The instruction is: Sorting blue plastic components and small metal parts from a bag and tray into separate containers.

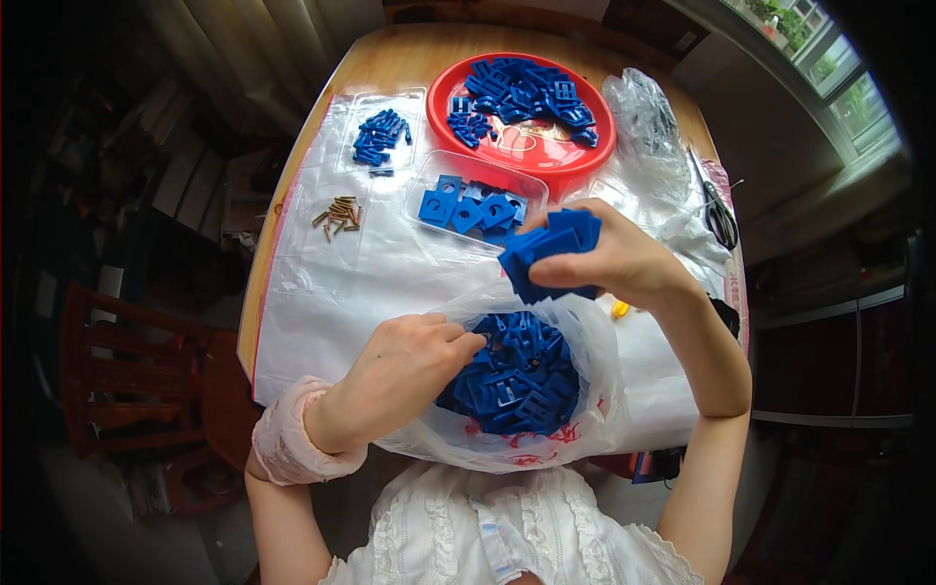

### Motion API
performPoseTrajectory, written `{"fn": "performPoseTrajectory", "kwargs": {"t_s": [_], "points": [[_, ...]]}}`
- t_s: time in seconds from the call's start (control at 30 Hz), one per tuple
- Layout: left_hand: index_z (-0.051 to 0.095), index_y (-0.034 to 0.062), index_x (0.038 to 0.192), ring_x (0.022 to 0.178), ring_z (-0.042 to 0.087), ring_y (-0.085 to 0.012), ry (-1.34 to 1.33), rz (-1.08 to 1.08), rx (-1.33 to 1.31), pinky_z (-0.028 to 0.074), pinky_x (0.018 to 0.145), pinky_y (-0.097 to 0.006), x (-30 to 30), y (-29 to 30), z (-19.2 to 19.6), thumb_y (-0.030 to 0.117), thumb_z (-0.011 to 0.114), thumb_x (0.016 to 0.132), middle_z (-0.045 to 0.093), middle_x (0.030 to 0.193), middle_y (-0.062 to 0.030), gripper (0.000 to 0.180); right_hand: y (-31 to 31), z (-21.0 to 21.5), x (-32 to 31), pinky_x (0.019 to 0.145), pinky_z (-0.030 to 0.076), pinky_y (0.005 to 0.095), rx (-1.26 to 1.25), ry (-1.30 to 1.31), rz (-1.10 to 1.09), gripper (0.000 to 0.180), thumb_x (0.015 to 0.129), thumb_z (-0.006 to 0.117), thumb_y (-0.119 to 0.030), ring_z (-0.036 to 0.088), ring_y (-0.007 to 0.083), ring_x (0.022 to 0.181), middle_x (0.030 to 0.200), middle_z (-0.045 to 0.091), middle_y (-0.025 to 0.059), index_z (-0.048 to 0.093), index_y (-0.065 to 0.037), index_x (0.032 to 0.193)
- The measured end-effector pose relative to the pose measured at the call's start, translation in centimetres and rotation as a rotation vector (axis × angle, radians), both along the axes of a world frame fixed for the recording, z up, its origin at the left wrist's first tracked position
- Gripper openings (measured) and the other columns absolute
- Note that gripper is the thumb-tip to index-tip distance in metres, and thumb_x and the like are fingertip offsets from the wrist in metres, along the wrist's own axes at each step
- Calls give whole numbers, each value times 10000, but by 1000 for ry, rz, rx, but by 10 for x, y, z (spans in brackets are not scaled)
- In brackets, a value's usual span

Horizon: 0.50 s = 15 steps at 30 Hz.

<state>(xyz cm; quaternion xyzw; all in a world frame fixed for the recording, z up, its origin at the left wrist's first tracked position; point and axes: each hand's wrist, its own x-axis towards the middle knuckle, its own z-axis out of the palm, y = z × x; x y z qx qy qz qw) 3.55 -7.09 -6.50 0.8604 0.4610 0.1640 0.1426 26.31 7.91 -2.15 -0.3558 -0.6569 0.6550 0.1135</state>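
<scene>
- Stack of blue plates (554, 252), unevenly fanned, is raised just beyond the far rim of an open white plastic bag (600, 390), the landmark here.
- Right hand (619, 258) clasps that stack, thumb on the near side and fingers behind; it reaches in from the bag's right.
- Left hand (414, 359) is at the bag's left rim, fingers curled inward; the fingertips are partly hidden, so I cannot tell whether they pinch the film or a piece.
- Loose blue pieces (517, 385) heap up inside the bag, below and nearer the wearer than the stack.
- Clear tray (453, 234) of blue squares with round holes lies beyond the bag, to the stack's left; the right hand seems the nearer to it.
- Long axis of the stack is unclear because the plates splay.
- Red basin (561, 158) sits farther beyond the bag, holding more blue pieces.
</scene>
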Motion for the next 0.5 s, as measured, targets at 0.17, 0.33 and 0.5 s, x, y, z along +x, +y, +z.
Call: {"fn": "performPoseTrajectory", "kwargs": {"t_s": [0.17,0.33,0.5], "points": [[680,27,904,832,688,-268,323,-61,-42,545,744,-381,18,6,-9,96,711,799,689,840,-106,129,42,-33,-11,566,440,183,-178,88,-105,328,915,747,-229,594,28,738,958,704,9,718,-67,1199],[619,57,784,799,675,-267,340,-55,-4,536,718,-377,25,4,-12,54,683,757,662,786,-106,69,58,-56,-15,551,409,184,-225,87,-203,342,924,740,-244,559,23,713,944,694,-1,707,-76,1220],[624,61,774,785,667,-265,250,-5,25,535,717,-386,25,4,-16,43,671,759,647,760,-94,53,71,-65,-23,592,474,201,-23,13,-137,408,891,782,-226,634,63,817,995,705,38,686,-84,1261]]}}
